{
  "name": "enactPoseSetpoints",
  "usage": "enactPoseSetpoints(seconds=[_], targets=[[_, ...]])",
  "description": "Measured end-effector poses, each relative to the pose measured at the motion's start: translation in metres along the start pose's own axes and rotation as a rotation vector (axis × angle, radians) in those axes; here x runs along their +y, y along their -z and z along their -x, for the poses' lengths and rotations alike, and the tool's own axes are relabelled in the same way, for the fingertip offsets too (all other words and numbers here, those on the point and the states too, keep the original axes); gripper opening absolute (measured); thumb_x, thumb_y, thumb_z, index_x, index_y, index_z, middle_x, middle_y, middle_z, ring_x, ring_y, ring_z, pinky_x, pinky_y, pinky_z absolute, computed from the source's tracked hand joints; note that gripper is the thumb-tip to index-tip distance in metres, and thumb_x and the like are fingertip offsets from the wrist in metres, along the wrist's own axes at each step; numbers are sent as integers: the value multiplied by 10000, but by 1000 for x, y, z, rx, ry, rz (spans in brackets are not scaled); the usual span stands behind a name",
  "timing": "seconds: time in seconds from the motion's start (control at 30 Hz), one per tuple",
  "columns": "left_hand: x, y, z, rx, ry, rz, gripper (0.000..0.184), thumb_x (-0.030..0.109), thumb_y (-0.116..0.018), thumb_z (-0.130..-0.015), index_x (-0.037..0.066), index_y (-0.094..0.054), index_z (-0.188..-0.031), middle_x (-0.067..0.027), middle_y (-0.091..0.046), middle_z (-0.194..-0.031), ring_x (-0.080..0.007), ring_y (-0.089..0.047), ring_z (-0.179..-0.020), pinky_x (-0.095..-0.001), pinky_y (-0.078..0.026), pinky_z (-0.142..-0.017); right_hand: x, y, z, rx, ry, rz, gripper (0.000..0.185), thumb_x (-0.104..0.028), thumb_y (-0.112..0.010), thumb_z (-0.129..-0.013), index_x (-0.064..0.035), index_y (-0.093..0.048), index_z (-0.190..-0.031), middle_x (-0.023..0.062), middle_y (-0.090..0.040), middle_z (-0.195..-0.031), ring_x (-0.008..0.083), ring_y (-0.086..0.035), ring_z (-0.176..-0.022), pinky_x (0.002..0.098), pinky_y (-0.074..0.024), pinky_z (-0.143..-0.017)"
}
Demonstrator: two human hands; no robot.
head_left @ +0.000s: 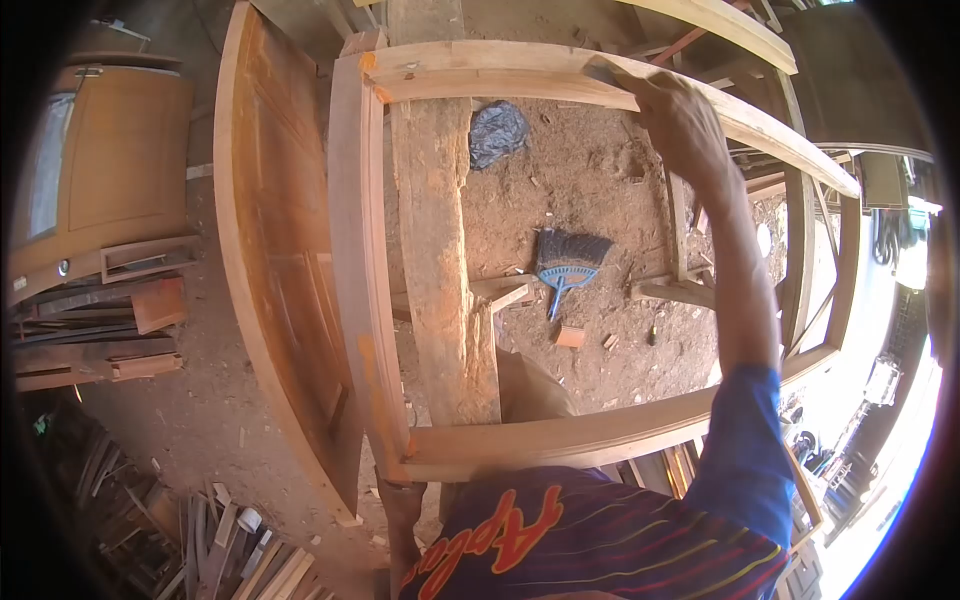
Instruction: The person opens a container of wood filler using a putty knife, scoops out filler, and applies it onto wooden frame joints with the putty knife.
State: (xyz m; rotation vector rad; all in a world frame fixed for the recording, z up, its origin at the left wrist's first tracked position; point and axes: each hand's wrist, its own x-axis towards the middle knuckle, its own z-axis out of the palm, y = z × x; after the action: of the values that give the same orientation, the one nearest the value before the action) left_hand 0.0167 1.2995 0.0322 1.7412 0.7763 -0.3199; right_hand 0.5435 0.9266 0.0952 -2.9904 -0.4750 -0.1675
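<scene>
A large wooden frame (357, 250) lies in front of me, with orange patches at its corner joints. On its far rail (480, 60), my right hand (682, 125) is closed around a thin, flat, dark blade-like piece (603, 70). That piece touches the rail's upper face; its exact kind is unclear. My left hand (402, 495) is low, under the near left corner of the frame, beside the near rail (560, 435). The wood hides its fingers, so its grip does not show.
A panelled wooden door (285, 200) stands left of the frame. Beneath the frame are a rough plank (430, 250), a blue-and-black broom head (570, 265) and a black plastic bag (497, 135) on the dirt floor. Scrap wood (225, 540) lies lower left; more timber (720, 30) is upper right.
</scene>
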Motion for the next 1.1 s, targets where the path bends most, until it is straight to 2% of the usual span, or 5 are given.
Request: enactPoseSetpoints(seconds=[0.17, 0.27, 0.6, 0.67, 1.1], targets=[[-15, 5, -1, 4, 60, -26, 685, 156, -869, -799, 5, -496, -1354, -121, -620, -1232, -220, -632, -1117, -371, -531, -949, 20, 20, -33, -147, 329, 282, 385, -14, -596, -894, -170, -767, -1202, 111, -699, -959, 320, -696, -1009, 437, -549, -880], [-21, 7, 4, 1, 118, -31, 674, 142, -869, -790, 8, -503, -1341, -124, -629, -1226, -222, -641, -1114, -373, -537, -946, -1, 64, -37, -553, 6, 349, 362, -3, -610, -887, -158, -779, -1167, 131, -716, -943, 340, -698, -958, 443, -552, -890], [-18, 7, 9, 54, 186, 5, 688, 68, -850, -777, -8, -484, -1354, -136, -652, -1233, -222, -657, -1124, -372, -538, -984, -90, 28, -73, -477, 47, -312, 299, -163, -617, -1008, -106, -728, -1280, 137, -744, -1001, 223, -706, -896, 400, -543, -876], [-11, 6, 7, 77, 187, -22, 698, 64, -850, -774, -10, -484, -1364, -136, -654, -1239, -221, -656, -1130, -372, -538, -991, -108, -7, -90, -168, 438, -405, 328, -155, -568, -999, -86, -721, -1281, 166, -747, -937, 280, -726, -832, 420, -563, -832], [-5, 8, 3, 91, 137, -4, 779, 52, -882, -736, -16, -483, -1401, -138, -654, -1264, -214, -655, -1139, -347, -544, -969, -158, -68, -152, -57, 675, -119, 328, -100, -540, -1009, -145, -747, -1259, 186, -746, -1061, 330, -733, -923, 439, -580, -890]])
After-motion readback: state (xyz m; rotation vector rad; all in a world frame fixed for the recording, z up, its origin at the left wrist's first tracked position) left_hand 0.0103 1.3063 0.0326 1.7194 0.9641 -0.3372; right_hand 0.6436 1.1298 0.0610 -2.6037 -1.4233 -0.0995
